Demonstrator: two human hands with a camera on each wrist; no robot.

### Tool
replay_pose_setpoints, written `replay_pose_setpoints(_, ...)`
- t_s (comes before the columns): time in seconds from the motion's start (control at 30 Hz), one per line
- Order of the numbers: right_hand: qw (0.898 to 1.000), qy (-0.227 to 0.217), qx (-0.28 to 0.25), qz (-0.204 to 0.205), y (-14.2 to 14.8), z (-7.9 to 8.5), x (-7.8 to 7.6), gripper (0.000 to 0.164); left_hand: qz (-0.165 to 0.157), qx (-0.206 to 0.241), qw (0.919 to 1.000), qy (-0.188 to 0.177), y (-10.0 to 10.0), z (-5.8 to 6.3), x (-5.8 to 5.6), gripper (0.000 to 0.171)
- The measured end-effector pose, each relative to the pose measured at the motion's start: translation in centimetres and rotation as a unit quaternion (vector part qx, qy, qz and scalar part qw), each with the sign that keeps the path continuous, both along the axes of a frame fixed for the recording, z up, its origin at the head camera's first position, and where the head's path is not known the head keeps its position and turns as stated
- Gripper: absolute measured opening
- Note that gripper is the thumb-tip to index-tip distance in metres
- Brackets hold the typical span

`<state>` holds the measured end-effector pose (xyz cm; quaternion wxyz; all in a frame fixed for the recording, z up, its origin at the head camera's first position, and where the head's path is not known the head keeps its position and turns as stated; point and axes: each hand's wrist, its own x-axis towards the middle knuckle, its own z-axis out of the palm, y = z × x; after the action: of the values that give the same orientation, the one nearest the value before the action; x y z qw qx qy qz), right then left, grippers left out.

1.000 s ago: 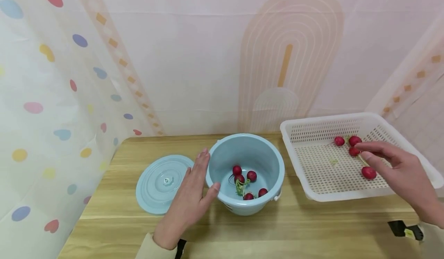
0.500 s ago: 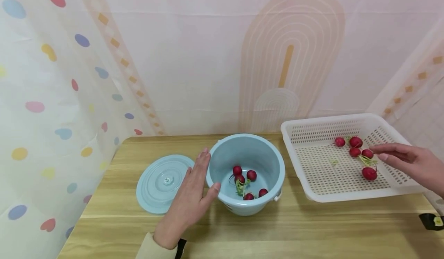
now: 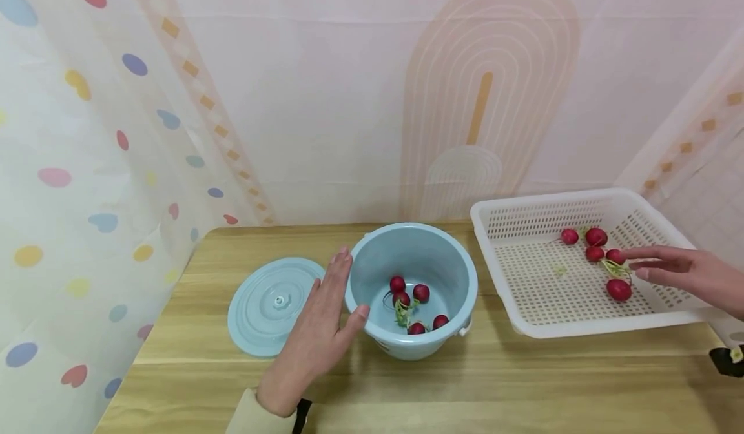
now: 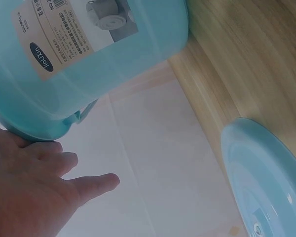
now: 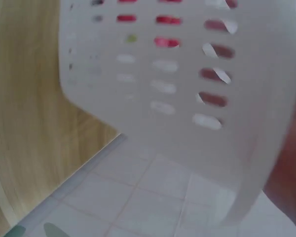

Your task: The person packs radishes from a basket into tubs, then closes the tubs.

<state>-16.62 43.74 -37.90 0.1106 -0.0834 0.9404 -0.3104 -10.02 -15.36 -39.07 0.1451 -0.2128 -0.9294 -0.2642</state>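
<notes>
Places right hand (image 3: 692, 272) farther right than a second ago, with fingers loosely extended at a radish (image 3: 615, 256) in the basket (image 3: 581, 330), perhaps touching. Rests left hand (image 3: 320, 321), straight-fingered, against the bucket (image 3: 415, 254), with "JIaLIXIN" legible on its label (image 4: 56, 39).

Ten radishes (image 3: 619, 290), one bucket (image 3: 413, 253), one basket (image 3: 537, 292)

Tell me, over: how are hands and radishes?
Left hand against bucket. Right hand over basket, beside radishes. Five radishes in bucket, five in basket. No visible obstruction.

Cream sleeve (image 3: 259, 413), black wrist strap (image 3: 723, 361)
</notes>
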Motion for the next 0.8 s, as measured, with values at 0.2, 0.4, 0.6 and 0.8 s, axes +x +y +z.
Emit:
replay_pose_setpoints(0.2, 0.999, -0.018, 0.002, 0.043, 0.1, -0.3, -0.9, 0.049, 0.002, -0.001, 1.0, -0.004, 0.0, 0.0, 0.1, 0.075)
replay_pose_setpoints(0.4, 0.997, -0.042, -0.006, 0.072, -0.4, -0.6, -1.7, 0.054, 0.001, 0.002, 1.0, -0.005, 0.0, 0.0, 0.1, 0.075)
replay_pose_setpoints(0.6, 0.994, -0.083, -0.013, 0.073, -0.3, -0.8, -2.3, 0.061, 0.0, 0.003, 1.0, -0.006, 0.0, 0.1, 0.1, 0.075)
replay_pose_setpoints(0.8, 0.985, -0.166, -0.014, 0.054, -0.1, -0.9, -2.8, 0.075, 0.002, 0.0, 1.0, -0.006, 0.0, 0.1, 0.2, 0.076)
